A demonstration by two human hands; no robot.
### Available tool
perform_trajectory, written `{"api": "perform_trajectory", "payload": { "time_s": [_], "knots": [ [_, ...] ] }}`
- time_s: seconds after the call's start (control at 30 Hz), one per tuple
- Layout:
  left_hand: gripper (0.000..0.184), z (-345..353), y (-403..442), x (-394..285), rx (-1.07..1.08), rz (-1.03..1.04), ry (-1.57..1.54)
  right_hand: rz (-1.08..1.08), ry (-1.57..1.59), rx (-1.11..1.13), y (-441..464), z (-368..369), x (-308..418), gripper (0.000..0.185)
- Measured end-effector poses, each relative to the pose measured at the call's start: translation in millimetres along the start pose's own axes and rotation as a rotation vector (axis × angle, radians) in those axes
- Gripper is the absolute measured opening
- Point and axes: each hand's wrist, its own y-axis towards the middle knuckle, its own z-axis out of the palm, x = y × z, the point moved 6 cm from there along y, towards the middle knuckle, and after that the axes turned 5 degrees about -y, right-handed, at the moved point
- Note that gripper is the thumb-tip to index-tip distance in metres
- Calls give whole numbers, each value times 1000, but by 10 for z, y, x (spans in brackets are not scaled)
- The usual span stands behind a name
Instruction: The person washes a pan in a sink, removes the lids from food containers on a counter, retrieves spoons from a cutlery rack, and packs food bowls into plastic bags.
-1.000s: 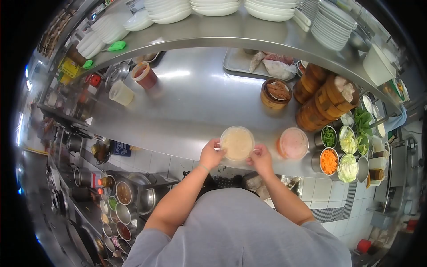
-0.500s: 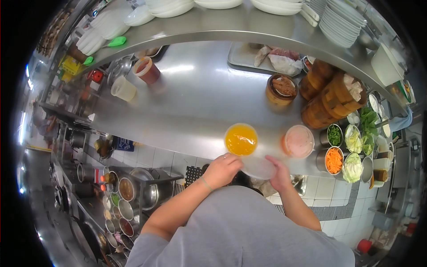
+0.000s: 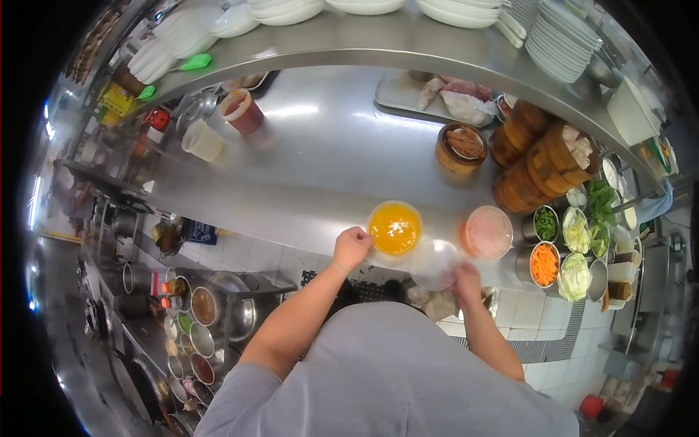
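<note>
Nearest, the right hand point(image 3: 467, 282), slightly blurred, is at 4 o'clock from the yellow tub point(image 3: 394, 228), its fingers closed on the rim of a clear lid point(image 3: 435, 264), a thin, round, see-through disc between hand and tub. The left hand point(image 3: 352, 247) is at 8 o'clock, fingers curled in together by the tub's rim (whether they touch the plastic, I cannot tell). The uncovered tub is round, its glossy yellow contents throwing back white glints. It stands near the front edge of the brushed steel counter point(image 3: 313, 160), and the lid overlaps that edge in view. At 3 o'clock, a round pink tub point(image 3: 488, 232) leaves only a narrow gap beside the lid; beyond it, shredded carrot point(image 3: 545, 264) fills a steel pot. Smooth metal gives wide room for moving between 9 and 12 o'clock. Farther, a ribbed wooden steamer point(image 3: 456, 159) stands at 1 o'clock, a red tub point(image 3: 242, 111) at 10, and a flat-rimmed tray point(image 3: 393, 100) at 12, below the long-edged steel shelf point(image 3: 349, 40).
</note>
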Motion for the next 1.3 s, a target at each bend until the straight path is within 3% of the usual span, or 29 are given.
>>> {"api": "perform_trajectory", "payload": {
  "time_s": [0.13, 0.23, 0.37, 0.43, 0.73, 0.8, 0.87, 1.03, 1.1, 1.17, 1.3],
  "knots": [
    [19, -45, -5, -91, -67, -41, -128, 42, -438, 22, 75, 20, -124, 14],
    [18, -138, -14, -189, -65, 9, -117, -12, -448, 61, 95, 69, -125, 12],
    [15, -192, -59, -299, -40, 28, -202, 31, -278, 67, 266, 179, -162, 13],
    [14, -157, -78, -379, -29, 41, -196, -58, -89, 108, 369, 336, -104, 14],
    [16, 386, 91, -406, 60, 73, -161, -86, 31, 27, 561, 559, -21, 31],
    [22, 504, 137, -310, 101, 139, -1, -109, 34, 0, 618, 447, -138, 33],
    [24, 534, 148, -290, 128, 112, 38, -437, -401, -106, 671, 219, -226, 34],
    [29, 629, 141, -219, 267, -57, -8, -540, -305, -166, -201, -15, 226, 33],
    [31, 721, 84, -154, 357, -273, -334, -616, -325, -247, -328, -177, 416, 33],
    [32, 795, 91, -195, 407, -249, -345, -843, -624, -370, -484, -250, 744, 34],
    [41, 989, 137, -369, 472, -206, -346, -900, -658, -460, -409, -361, 924, 34]
  ]
}}
